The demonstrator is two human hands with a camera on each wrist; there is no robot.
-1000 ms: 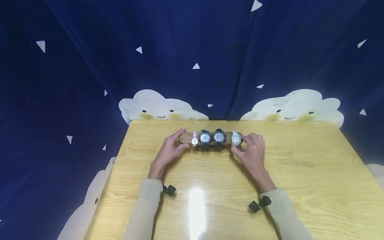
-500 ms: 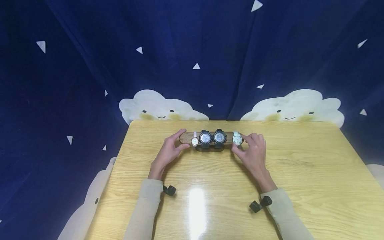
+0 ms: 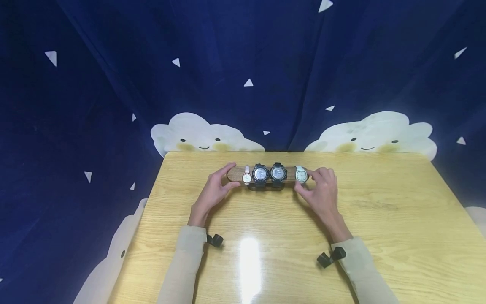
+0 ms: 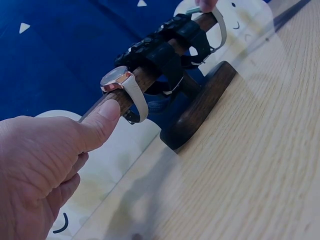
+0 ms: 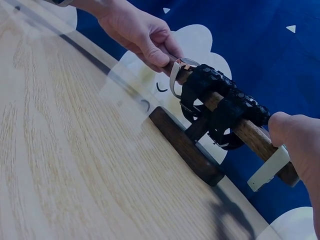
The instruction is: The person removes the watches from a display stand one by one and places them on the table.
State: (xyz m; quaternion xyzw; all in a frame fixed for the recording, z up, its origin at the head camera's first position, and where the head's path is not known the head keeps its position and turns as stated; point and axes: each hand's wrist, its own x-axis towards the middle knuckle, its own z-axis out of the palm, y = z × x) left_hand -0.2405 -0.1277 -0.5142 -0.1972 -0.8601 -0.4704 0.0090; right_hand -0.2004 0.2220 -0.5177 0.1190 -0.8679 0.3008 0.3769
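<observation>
Your right hand (image 3: 322,194) pinches the mint watch (image 3: 301,175) at the right end of the wooden bar (image 3: 291,173); your left hand (image 3: 212,192) grips its left end. Pushed right, the watch could slip off; a loosened left grip might let the stand (image 4: 201,106) tip.

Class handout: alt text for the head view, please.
A left hand grips one end of a wooden stand; a right hand pinches the mint watch at the other. Between them sit a pink watch and two black watches.
</observation>
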